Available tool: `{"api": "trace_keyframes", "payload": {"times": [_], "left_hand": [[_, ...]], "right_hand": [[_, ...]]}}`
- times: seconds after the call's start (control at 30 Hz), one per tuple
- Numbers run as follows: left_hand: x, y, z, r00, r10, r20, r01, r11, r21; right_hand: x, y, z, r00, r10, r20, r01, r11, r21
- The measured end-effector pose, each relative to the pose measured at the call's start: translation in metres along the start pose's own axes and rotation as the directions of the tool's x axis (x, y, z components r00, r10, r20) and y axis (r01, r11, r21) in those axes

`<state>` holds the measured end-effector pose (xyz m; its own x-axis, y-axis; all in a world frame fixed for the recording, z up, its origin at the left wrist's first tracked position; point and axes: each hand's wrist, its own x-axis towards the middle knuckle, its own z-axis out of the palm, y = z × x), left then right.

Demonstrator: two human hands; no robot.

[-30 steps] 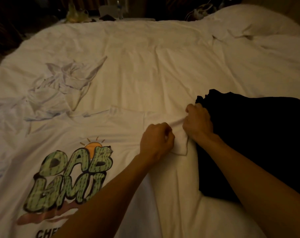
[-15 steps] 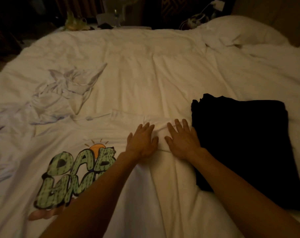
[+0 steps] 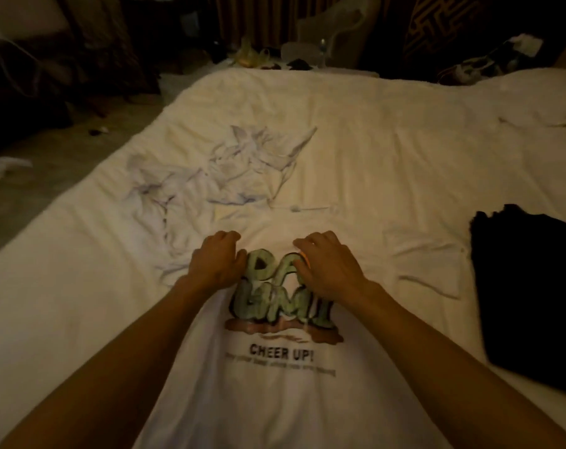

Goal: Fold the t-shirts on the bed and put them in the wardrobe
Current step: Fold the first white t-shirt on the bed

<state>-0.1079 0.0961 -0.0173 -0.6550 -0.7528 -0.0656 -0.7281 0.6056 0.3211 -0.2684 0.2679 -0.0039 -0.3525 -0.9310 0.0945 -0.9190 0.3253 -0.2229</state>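
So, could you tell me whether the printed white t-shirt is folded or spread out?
Spread out: the white t-shirt lies flat, print facing up, unfolded.

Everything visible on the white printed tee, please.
White cotton-looking t-shirt, spread front-up and mostly flat on the bed, creased near one sleeve. Green bubble-letter print over a brown patch, "CHEER UP!" beneath. The left hand and right hand rest on the print's top, fingers curled; whether they pinch fabric is unclear.

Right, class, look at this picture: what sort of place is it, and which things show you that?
Most likely a dimly lit bedroom. A wide bed in white bedding fills the view, a printed t-shirt and a folded black garment lie on it, and a cluttered surface stands beyond it.
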Motion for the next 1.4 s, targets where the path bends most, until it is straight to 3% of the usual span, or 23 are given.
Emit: {"api": "trace_keyframes", "payload": {"times": [0.17, 0.23, 0.37, 0.57, 0.67, 0.73, 0.83, 0.9, 1.03, 1.13, 1.23, 1.4], "left_hand": [[-0.018, -0.119, -0.018, 0.99, -0.129, -0.057, 0.126, 0.991, -0.055], [-0.023, -0.152, -0.02, 0.985, -0.172, -0.015, 0.17, 0.982, -0.088], [-0.022, -0.184, -0.015, 0.983, -0.159, 0.095, 0.168, 0.981, -0.1], [-0.007, -0.189, -0.005, 0.998, -0.056, 0.033, 0.062, 0.975, -0.212], [0.0, -0.195, -0.012, 0.996, -0.076, -0.042, 0.06, 0.95, -0.305], [0.008, -0.201, -0.025, 0.982, -0.097, -0.164, 0.034, 0.937, -0.348], [0.023, -0.201, -0.052, 0.919, -0.089, -0.384, -0.054, 0.937, -0.346], [0.03, -0.202, -0.059, 0.898, -0.068, -0.434, -0.079, 0.946, -0.313], [0.034, -0.214, -0.03, 0.967, -0.15, -0.204, 0.061, 0.921, -0.384], [0.027, -0.225, -0.008, 0.986, -0.156, -0.052, 0.118, 0.889, -0.442], [0.025, -0.227, -0.002, 0.992, -0.112, -0.054, 0.076, 0.892, -0.446], [0.025, -0.22, -0.004, 0.993, -0.006, -0.114, -0.049, 0.882, -0.468]], "right_hand": [[0.029, -0.098, 0.041, 0.982, -0.183, 0.042, 0.18, 0.981, 0.074], [0.04, -0.13, 0.058, 0.975, -0.216, 0.044, 0.211, 0.972, 0.1], [0.059, -0.173, 0.087, 0.976, -0.203, 0.08, 0.191, 0.972, 0.138], [0.084, -0.19, 0.1, 0.996, -0.084, -0.027, 0.086, 0.993, 0.077], [0.097, -0.189, 0.099, 0.999, -0.006, -0.041, 0.007, 1.0, 0.022], [0.106, -0.188, 0.099, 0.999, 0.036, -0.04, -0.036, 0.999, 0.015], [0.119, -0.192, 0.102, 0.994, 0.083, -0.078, -0.075, 0.992, 0.098], [0.125, -0.195, 0.106, 0.991, 0.102, -0.091, -0.089, 0.987, 0.137], [0.121, -0.194, 0.122, 0.989, 0.141, -0.037, -0.136, 0.985, 0.109], [0.12, -0.194, 0.126, 0.99, 0.125, -0.073, -0.117, 0.988, 0.098], [0.128, -0.205, 0.123, 0.99, 0.038, -0.139, -0.022, 0.993, 0.116], [0.14, -0.221, 0.123, 0.984, -0.132, -0.119, 0.159, 0.954, 0.256]]}}
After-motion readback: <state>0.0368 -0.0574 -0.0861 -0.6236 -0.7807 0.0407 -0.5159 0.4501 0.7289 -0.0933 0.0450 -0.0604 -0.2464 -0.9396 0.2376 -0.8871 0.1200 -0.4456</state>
